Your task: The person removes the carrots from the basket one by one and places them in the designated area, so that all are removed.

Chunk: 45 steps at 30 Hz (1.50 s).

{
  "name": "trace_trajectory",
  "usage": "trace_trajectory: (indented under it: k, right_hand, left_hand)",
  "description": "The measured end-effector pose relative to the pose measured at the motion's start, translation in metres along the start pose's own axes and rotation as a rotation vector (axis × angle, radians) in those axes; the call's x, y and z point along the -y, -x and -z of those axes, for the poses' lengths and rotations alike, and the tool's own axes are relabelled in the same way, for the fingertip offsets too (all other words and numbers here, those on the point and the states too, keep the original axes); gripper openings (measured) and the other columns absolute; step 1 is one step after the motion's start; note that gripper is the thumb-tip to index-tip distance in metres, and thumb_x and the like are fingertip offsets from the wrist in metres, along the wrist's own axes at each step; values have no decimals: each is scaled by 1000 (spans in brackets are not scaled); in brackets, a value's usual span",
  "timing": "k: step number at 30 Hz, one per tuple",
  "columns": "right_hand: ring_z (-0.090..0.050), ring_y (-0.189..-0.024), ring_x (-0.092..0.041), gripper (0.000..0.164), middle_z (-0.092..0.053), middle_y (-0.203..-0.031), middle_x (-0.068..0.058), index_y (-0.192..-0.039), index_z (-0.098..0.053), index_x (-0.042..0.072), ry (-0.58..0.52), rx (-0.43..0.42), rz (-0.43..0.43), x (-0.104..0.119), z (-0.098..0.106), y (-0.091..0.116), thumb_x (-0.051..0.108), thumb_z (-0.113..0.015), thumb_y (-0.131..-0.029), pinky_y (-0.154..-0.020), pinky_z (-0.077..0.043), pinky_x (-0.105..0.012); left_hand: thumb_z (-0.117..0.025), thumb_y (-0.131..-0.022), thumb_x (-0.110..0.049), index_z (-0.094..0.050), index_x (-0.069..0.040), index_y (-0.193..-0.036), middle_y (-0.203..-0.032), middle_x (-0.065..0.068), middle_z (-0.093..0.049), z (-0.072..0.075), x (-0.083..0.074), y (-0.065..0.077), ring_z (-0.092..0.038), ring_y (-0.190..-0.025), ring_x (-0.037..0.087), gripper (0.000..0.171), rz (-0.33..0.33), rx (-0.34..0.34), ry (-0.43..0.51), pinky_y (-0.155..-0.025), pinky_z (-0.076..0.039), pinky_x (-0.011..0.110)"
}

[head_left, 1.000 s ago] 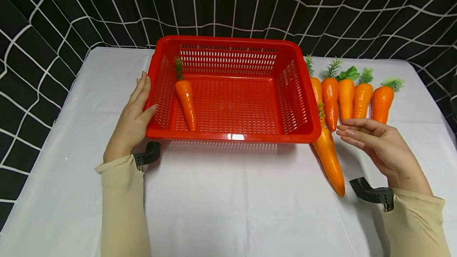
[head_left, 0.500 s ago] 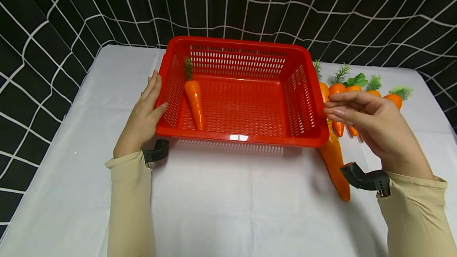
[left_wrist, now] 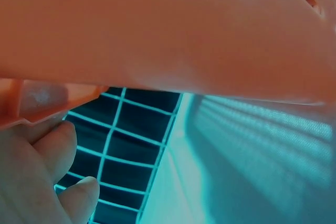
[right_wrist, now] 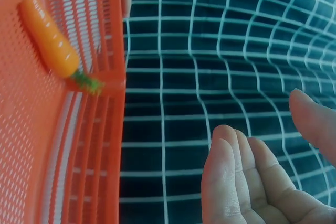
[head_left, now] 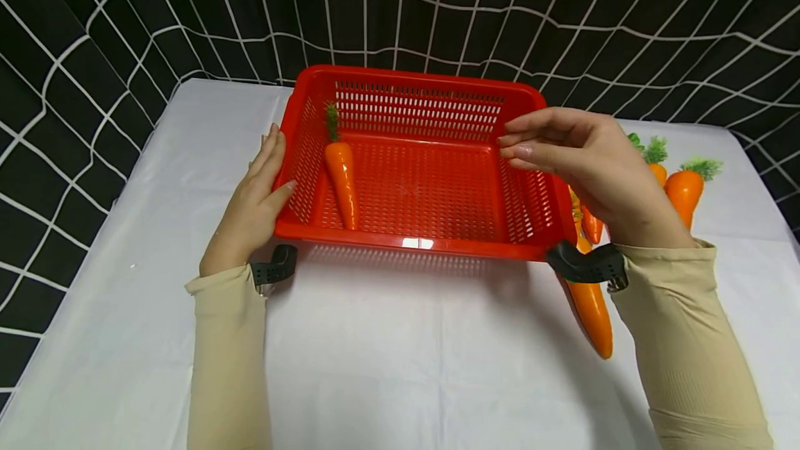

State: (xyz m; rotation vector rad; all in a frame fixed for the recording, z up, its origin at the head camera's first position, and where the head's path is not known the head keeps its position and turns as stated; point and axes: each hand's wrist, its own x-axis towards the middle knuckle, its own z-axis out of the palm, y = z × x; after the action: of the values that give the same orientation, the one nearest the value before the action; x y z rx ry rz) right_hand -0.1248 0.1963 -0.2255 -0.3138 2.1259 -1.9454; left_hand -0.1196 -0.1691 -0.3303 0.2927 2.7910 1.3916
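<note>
A red plastic basket point(head_left: 387, 243) with slotted walls stands on the white cloth, holding one orange carrot point(head_left: 342, 179) with a green top on its left side. My left hand point(head_left: 246, 208) rests against the basket's left wall, fingers extended along the outside and thumb at the rim. Over the basket's right side hovers my right hand point(head_left: 600, 169); in the right wrist view its thumb is spread from the fingers point(right_wrist: 247, 182) with nothing between them. Beside the basket lie several more carrots, among them a long one point(head_left: 592, 314); my right hand and forearm partly hide them.
At the far right of the row lies a carrot point(head_left: 684, 194) with a feathery top. A black cloth point(head_left: 437, 12) with a white grid hangs behind the table. Black wrist mounts point(head_left: 587, 266) stick out below both hands.
My right hand has gone from beside the carrots, up and left, to above the basket's right side. The left hand keeps its place on the basket. The whole view has shifted slightly.
</note>
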Motion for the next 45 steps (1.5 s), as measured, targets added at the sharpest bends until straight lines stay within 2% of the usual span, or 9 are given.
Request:
trace_trajectory:
  k: [10, 14, 18, 23, 27, 30, 36, 40, 45]
  right_hand:
    - [-65, -91, -24, 25, -67, -100, -14, -109, -65, -3, 74, 88, 14, 8, -44, -48, 5, -67, -86, -80, -53, -29]
    - [-63, -96, -25, 28, -66, -105, -13, -113, -63, -3, 90, 126, -45, 5, -60, -72, 8, -66, -88, -84, -52, -31]
    - [-62, -98, -25, 29, -61, -110, -13, -115, -60, -6, 87, 176, -94, -5, -75, -100, 9, -62, -90, -87, -51, -34]
    - [-66, -90, -22, 29, -60, -112, -19, -118, -57, -10, 25, 211, -194, -24, -92, -132, 5, -56, -93, -86, -51, -34]
    - [-67, -82, -18, 28, -65, -103, -16, -117, -57, -11, -4, 206, -268, -43, -104, -149, 3, -56, -92, -81, -53, -31]
    - [-67, -80, -17, 23, -66, -101, -15, -111, -58, -9, -22, 202, -307, -54, -110, -157, 2, -57, -91, -80, -54, -31]
    - [-66, -84, -18, 18, -64, -108, -19, -107, -59, -7, -11, 200, -375, -72, -112, -163, 2, -57, -92, -94, -45, -41]
    - [-66, -79, -14, 23, -66, -93, -10, -110, -59, -9, 46, 220, -405, -82, -113, -164, 2, -59, -91, -88, -50, -36]
    - [-66, -76, -12, 21, -69, -87, -7, -107, -61, -8, 115, 271, -422, -92, -119, -165, 3, -61, -90, -83, -53, -33]
  left_hand:
    - [-45, -97, -11, -15, -10, -151, -158, -2, -6, 5, 2, 3, -4, -144, 16, 62, 3, -12, -25, -115, -3, 41]
    - [-44, -97, -11, -15, -8, -151, -158, 1, -5, 5, 4, 3, -2, -144, 17, 61, -6, -9, -56, -115, 0, 40]
    - [-43, -98, -12, -13, -5, -151, -158, 3, -3, 6, 4, 3, 1, -144, 18, 61, -14, 9, -142, -114, 2, 45]
    - [-42, -98, -14, -14, -4, -150, -158, 7, -5, 5, 3, 3, 3, -144, 19, 60, -14, 4, -248, -113, 4, 49]
    - [-44, -98, -15, -16, -4, -150, -157, 6, -7, 3, 1, 2, 2, -144, 19, 60, -10, -6, -311, -113, 4, 50]
    - [-44, -98, -17, -16, -5, -150, -157, 5, -6, 3, 0, 1, 2, -144, 19, 60, -10, -6, -336, -113, 5, 49]
    - [-43, -99, -18, -15, -7, -151, -158, 2, -6, 2, 0, -1, 1, -144, 17, 60, -16, -12, -324, -113, 4, 47]
    - [-43, -99, -18, -14, -8, -151, -158, 1, -5, 3, 0, -2, 2, -143, 16, 60, -16, -9, -326, -113, 4, 47]
    - [-43, -98, -18, -13, -8, -151, -158, 1, -5, 4, 2, -1, 2, -143, 15, 61, -6, -10, -334, -113, 6, 46]
